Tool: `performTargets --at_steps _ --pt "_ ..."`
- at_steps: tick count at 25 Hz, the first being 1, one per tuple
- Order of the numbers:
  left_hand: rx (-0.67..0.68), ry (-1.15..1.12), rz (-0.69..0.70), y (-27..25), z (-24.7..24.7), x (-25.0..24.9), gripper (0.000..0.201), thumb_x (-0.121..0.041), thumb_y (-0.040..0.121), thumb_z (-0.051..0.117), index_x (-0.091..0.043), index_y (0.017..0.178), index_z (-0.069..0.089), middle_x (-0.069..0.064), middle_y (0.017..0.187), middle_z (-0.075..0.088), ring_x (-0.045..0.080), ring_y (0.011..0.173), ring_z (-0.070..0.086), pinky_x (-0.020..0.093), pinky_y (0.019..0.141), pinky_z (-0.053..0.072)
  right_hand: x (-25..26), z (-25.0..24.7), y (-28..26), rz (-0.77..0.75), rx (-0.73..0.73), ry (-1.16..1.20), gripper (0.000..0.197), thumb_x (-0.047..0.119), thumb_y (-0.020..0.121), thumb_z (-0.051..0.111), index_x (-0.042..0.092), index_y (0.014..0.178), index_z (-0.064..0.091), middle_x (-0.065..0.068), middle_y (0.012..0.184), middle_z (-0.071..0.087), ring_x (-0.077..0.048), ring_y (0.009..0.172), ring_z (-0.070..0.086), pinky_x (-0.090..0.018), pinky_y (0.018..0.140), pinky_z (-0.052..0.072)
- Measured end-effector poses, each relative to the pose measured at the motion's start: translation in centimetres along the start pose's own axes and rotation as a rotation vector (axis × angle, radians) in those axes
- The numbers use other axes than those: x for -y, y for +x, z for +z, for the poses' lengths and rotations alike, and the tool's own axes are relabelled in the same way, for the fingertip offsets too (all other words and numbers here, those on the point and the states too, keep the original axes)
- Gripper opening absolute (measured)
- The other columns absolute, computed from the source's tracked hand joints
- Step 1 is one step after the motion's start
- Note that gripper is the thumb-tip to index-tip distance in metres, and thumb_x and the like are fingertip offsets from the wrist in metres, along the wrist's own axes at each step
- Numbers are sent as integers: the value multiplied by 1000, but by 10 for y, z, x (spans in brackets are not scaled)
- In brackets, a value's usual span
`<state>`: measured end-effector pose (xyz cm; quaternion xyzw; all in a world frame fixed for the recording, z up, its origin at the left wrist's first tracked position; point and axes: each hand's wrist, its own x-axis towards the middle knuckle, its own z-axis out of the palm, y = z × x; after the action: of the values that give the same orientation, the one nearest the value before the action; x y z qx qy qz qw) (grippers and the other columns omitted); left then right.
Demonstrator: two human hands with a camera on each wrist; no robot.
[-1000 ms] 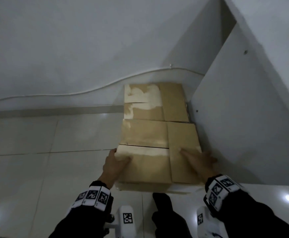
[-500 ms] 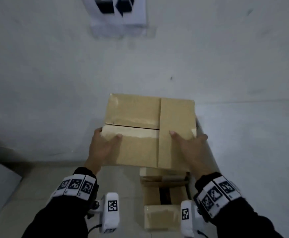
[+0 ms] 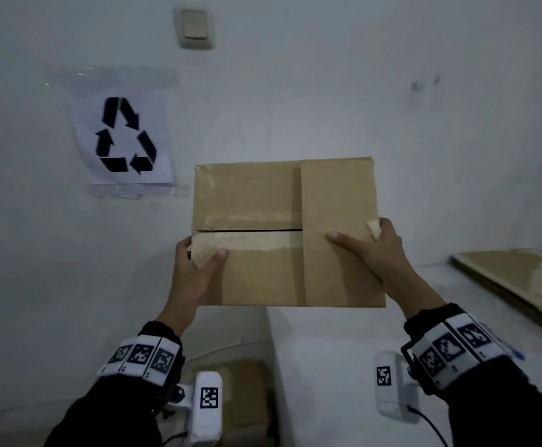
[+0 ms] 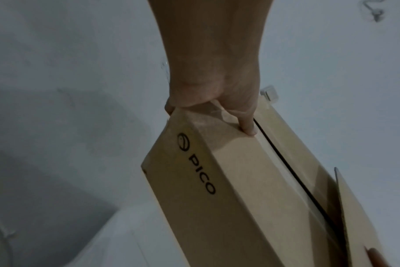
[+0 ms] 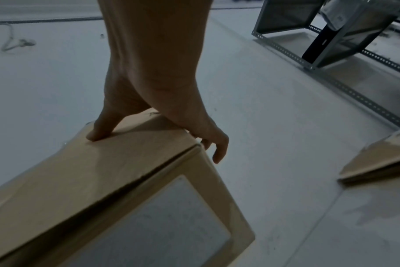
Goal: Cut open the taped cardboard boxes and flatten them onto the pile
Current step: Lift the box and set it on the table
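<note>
I hold a brown taped cardboard box (image 3: 282,233) up in the air in front of the white wall. My left hand (image 3: 195,262) grips its left edge, thumb on the top face beside the seam between the flaps. My right hand (image 3: 372,250) grips the right edge, thumb on top, fingers around the side. In the left wrist view the box (image 4: 240,189) bears the word PICO on its side under my left hand (image 4: 217,101). The right wrist view has my right hand (image 5: 162,117) on the box (image 5: 117,177), whose side carries a white label.
A pile of flattened cardboard (image 3: 517,282) lies on the white surface at the right. More cardboard boxes (image 3: 247,395) sit low on the floor between my arms. A recycling sign (image 3: 124,137) and a wall switch (image 3: 195,27) are on the wall. Metal shelving (image 5: 331,32) stands beyond.
I have lifted the box from the stack on the floor up to chest height. The view has swung up from the floor to the wall with the recycling sign.
</note>
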<state>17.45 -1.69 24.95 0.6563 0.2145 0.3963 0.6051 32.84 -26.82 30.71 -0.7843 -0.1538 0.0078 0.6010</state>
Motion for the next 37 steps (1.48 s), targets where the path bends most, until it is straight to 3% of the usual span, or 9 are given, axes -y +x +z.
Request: performTargets --at_steps 4,7,12,19,23,26,29,32,37 --pt "86 -35 -114 -31 115 9 57 -32 80 73 -25 124 36 -1 117 50 18 101 52 33 77 45 -16 -113 32 -50 61 -51 100 62 40 87 40 119 29 0 124 48 -22 105 56 -46 88 52" --pt "167 -5 -223 -49 185 33 57 -32 72 79 -19 111 40 6 118 53 21 101 56 45 82 52 -37 -175 58 -105 56 -151 90 52 49 88 43 116 28 5 120 49 -20 104 56 -44 89 50" --pt "309 96 -345 -65 244 70 115 -56 30 90 -28 123 28 1 113 54 20 103 57 44 87 54 -82 -222 90 -124 80 -324 90 44 57 87 29 126 32 7 111 48 -16 96 52 -26 67 43" --pt "366 52 -576 -36 315 110 68 -27 78 77 -16 124 28 10 128 48 26 106 59 33 74 56 -132 -231 154 -209 98 -523 89 48 59 84 28 127 31 2 121 52 -21 102 54 -39 81 49" --pt "381 -159 -697 -13 367 140 89 -46 64 79 -20 131 28 5 127 46 27 111 56 40 90 53 -162 -238 201 -384 66 -623 92 53 57 83 30 131 33 1 136 47 -24 118 50 -43 93 46" --pt "344 -95 -758 -5 403 156 93 -63 53 72 -22 128 34 1 130 37 22 116 44 39 94 47 -187 -242 226 -557 43 -733 97 60 61 78 22 139 33 -7 151 34 -30 136 35 -50 107 33" --pt "282 -256 -805 1 427 167 54 -40 91 58 -14 135 40 3 135 42 26 119 47 37 97 41 -215 -247 244 -749 33 -800 93 73 69 58 21 140 27 -14 152 30 -37 137 33 -58 103 36" --pt "215 -550 -851 5 443 170 32 -24 99 47 -11 128 50 8 146 40 34 119 52 39 95 41 -237 -256 255 -897 -3 -799 84 66 76 58 17 138 31 -20 150 31 -42 136 32 -58 104 34" --pt "175 -860 -917 -14 460 143 65 -57 86 46 -6 123 60 27 123 59 50 109 57 57 81 53 -269 -256 245 -1142 92 -820 63 47 83 64 31 138 39 -17 150 32 -44 139 25 -56 101 35"
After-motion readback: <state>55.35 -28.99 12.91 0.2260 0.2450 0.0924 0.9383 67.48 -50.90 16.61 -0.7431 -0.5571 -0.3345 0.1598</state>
